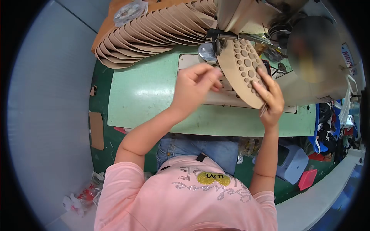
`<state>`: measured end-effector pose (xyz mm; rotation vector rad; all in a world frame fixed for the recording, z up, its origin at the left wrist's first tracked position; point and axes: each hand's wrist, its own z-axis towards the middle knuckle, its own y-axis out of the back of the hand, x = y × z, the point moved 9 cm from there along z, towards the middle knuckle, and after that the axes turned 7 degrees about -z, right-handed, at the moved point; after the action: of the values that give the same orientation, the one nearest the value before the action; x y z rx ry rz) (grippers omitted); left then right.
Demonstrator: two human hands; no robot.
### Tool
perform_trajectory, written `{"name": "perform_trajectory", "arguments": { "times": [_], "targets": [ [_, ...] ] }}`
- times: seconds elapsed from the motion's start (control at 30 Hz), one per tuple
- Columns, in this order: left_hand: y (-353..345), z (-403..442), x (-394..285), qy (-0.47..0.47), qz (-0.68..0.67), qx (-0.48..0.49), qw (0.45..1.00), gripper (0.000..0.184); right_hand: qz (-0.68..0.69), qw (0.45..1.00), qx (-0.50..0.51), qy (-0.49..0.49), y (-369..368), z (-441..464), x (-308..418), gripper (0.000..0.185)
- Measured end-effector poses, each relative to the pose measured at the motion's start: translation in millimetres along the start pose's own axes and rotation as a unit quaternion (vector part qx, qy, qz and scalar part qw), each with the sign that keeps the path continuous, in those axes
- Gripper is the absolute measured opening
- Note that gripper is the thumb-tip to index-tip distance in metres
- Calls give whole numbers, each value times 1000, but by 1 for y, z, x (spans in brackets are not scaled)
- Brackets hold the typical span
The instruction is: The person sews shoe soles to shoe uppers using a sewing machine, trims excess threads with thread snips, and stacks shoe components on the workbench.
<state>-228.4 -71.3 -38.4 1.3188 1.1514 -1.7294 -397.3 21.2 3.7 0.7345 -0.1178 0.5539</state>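
A tan, curved leather-like piece (232, 73) with many round holes sits under the sewing machine head, tilted over the machine's plate. Its lower right end is held in my right hand (271, 94), fingers spread across the holes and thumb side hidden beneath. My left hand (198, 82) hovers just left of the piece, slightly blurred, with its fingers curled and the fingertips pinched together; whether anything small is between them cannot be made out. A round metal part (207, 51) of the machine shows behind my left hand.
A long row of overlapping tan pieces (150, 32) lies along the back left of the green table (142, 92). A clear plastic bag (131, 12) rests behind them. The machine body (312, 82) stands at the right. Below right are a blue-grey box (293, 163) and a pink tray (307, 179).
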Motion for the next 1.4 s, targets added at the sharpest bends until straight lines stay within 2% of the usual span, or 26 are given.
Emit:
{"name": "perform_trajectory", "arguments": {
  "times": [0.1,0.2,0.23,0.33,0.6,0.7,0.8,0.93,1.0,1.07,1.13,1.2,1.27,1.4],
  "targets": [
    [42,21,-3,-27,3,-89,996,23,74,996,7,-42,-4,2,-22,32],
    [49,56,13,68,-51,-81,993,18,160,984,0,-82,-13,1,-41,31],
    [38,60,21,130,-94,-56,985,15,174,982,6,-78,-14,4,-41,32],
    [26,73,21,113,-146,-17,983,11,210,972,24,-98,-20,8,-50,33],
    [22,70,25,106,-266,-56,957,11,219,968,39,-118,-26,7,-56,41],
    [24,68,27,93,-272,-89,954,10,163,977,47,-133,-22,6,-54,47],
    [23,66,25,80,-272,-104,953,9,45,989,75,-120,-8,11,-32,53],
    [22,64,24,78,-268,-99,955,6,-94,990,45,-100,35,8,-10,43],
    [23,68,25,85,-269,-90,955,5,-154,984,-35,-78,78,-4,-8,32],
    [25,72,33,104,-268,-81,954,4,-196,964,-112,-140,130,-15,-22,22],
    [23,72,40,159,-286,-96,940,4,-223,948,-208,-89,176,-16,-31,15],
    [22,74,42,184,-296,-98,932,6,-257,912,-302,-106,223,-28,-51,14],
    [24,77,41,180,-296,-88,934,8,-360,872,-318,-97,280,-27,-67,15],
    [23,78,26,86,-283,-81,952,4,-488,807,-295,-153,357,-9,-133,23]
  ]
}}
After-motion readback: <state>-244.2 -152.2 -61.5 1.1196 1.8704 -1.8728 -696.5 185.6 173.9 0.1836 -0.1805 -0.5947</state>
